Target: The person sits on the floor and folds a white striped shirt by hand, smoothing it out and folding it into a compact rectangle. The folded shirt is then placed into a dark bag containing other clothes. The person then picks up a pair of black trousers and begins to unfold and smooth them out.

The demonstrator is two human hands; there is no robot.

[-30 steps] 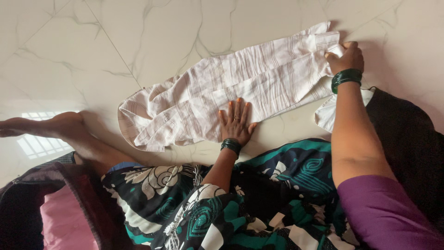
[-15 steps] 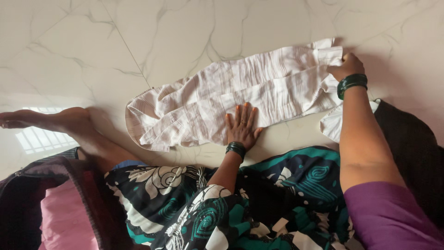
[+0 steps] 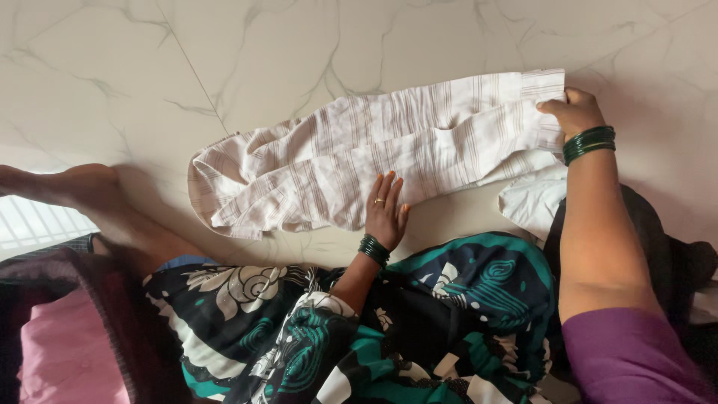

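At nine o'clock a bare foot (image 3: 52, 187) rests on the pale marbled floor (image 3: 299, 45), and at seven o'clock a pink cushion (image 3: 60, 359) shows in a dark bag. Across the centre lies the striped white garment (image 3: 359, 161), folded lengthwise into a long band running from nine o'clock up toward two o'clock. The left hand (image 3: 384, 212) lies flat on its near edge at about six o'clock from the cloth's middle, fingers now drawn close together rather than spread as a second ago, palm open and pressing, gripping nothing. A patterned black and teal dress (image 3: 419, 322) fills the bottom. At three o'clock the right hand (image 3: 576, 111), wearing green bangles (image 3: 588, 142), pinches the garment's far end between thumb and fingers; that end has been pulled out straighter and flatter since a second ago, so the band looks more even and the fold seems to be tidying up. Just below it a plain white cloth (image 3: 532, 198) lies on a dark heap.
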